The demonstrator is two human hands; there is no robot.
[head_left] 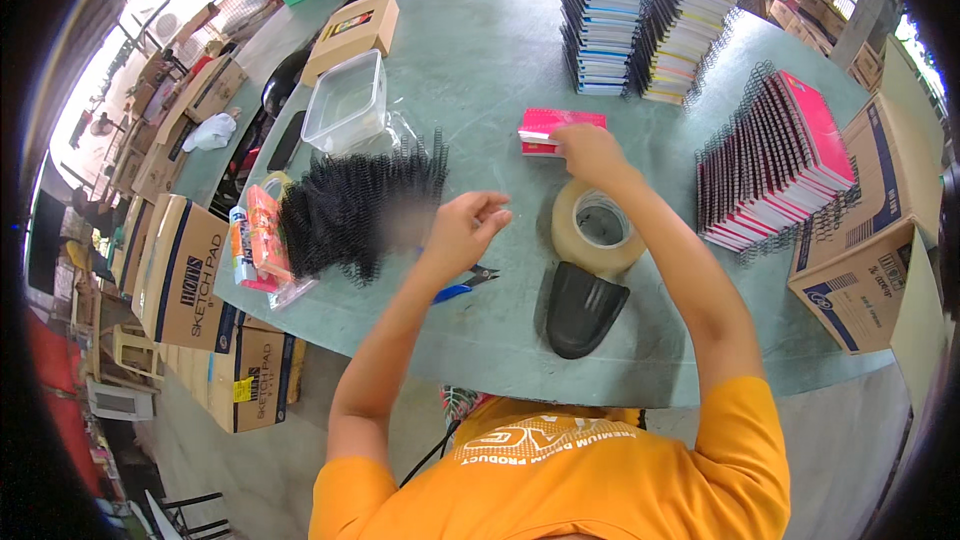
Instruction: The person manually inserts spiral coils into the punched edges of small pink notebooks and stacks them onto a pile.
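Green tabletop [480,50]: our right hand [594,154] touches a pink notepad [560,119]; we cannot tell its grip. Our left hand [462,231], loosely spread, hovers near black binding coils [345,205].

One thick roll of clear tape [567,232]; beyond it, two tall stacks of spiral-bound notebooks [602,30]; right, one pink-covered notebook stack [775,165]; left, one black coil heap [350,205], one clear plastic tub [345,105].
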